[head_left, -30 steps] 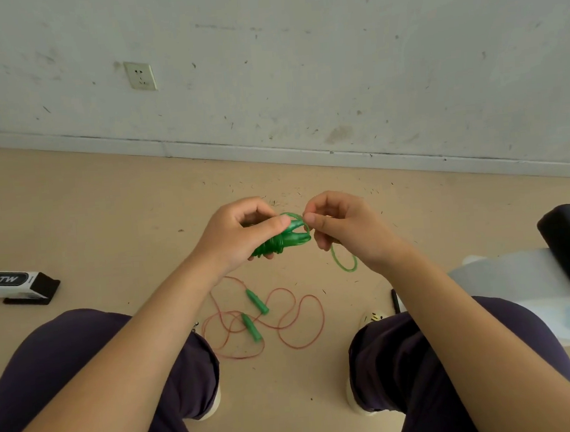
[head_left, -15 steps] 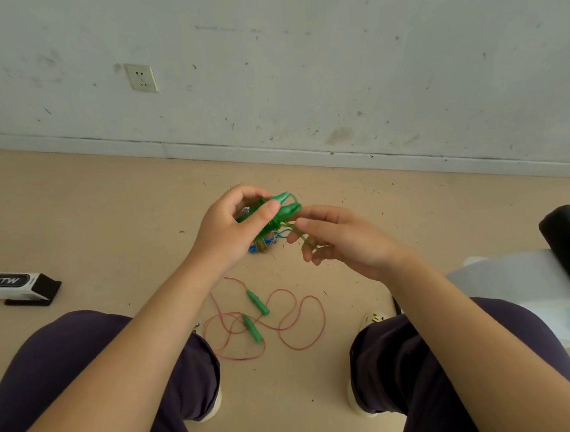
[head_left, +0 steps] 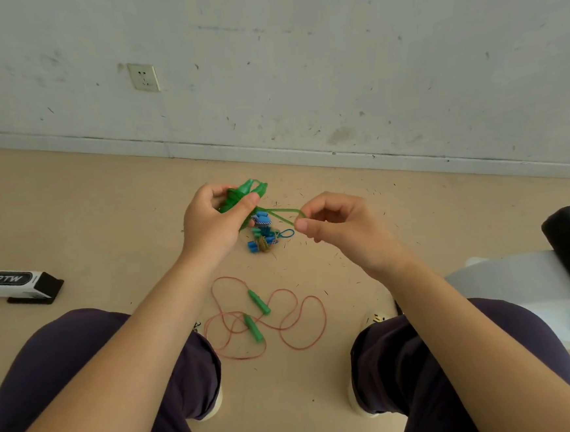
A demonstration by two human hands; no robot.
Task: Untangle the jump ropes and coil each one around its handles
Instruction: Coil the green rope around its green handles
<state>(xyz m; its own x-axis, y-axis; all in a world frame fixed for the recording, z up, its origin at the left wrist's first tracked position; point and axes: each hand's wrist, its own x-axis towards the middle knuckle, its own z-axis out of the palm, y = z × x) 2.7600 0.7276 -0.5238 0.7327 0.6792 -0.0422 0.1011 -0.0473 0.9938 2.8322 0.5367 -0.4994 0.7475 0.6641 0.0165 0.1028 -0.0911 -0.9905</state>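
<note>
Left hand (head_left: 214, 226) grips green jump rope bundle (head_left: 241, 196), handles together. Right hand (head_left: 337, 225) pinches its loose cord loop (head_left: 281, 212), taut between hands. Below hands on floor: red rope with green handles (head_left: 262, 314); blue rope pile (head_left: 263, 236) just past them.

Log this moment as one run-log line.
left hand: grips green rope bundle | right hand: pinches its loose loop | red rope: uncoiled on floor

Red rope (head_left: 287, 321) between knees, perhaps loose.
</note>
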